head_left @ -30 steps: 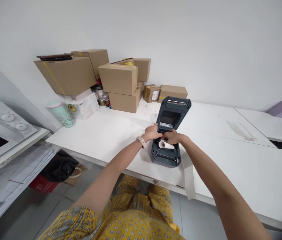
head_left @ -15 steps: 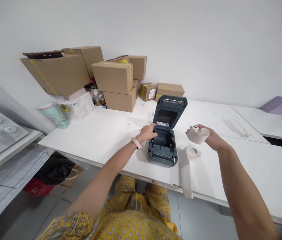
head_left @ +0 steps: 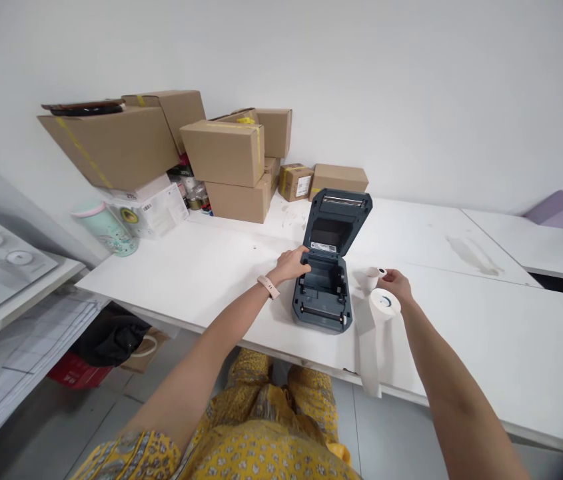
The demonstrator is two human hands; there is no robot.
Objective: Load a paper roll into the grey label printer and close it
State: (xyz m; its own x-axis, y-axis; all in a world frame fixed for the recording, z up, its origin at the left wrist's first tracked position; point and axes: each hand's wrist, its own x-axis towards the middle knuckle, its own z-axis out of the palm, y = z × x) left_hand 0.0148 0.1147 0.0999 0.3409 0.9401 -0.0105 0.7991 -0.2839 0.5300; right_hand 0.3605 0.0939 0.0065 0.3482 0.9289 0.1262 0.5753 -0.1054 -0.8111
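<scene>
A dark grey printer [head_left: 322,303] stands on the white table with its lid [head_left: 336,220] raised and its inside bare. My left hand [head_left: 292,264] grips the printer's left edge near the hinge. To the right of the printer, my right hand [head_left: 395,285] is closed on a small white paper roll [head_left: 371,278], low behind a larger roll. That larger white roll [head_left: 385,303] stands on end, and its loose strip [head_left: 368,353] runs forward over the table's front edge. My right fingertips are partly hidden.
Cardboard boxes [head_left: 226,153] are stacked at the back left, with two smaller ones [head_left: 340,179] behind the printer. A mint tumbler [head_left: 106,230] and a white appliance [head_left: 1,257] are at the left. A purple box [head_left: 561,208] lies far right on the table [head_left: 486,333].
My right hand has moved down and left with the small roll, from above the table to behind the larger roll. My left hand stays on the printer.
</scene>
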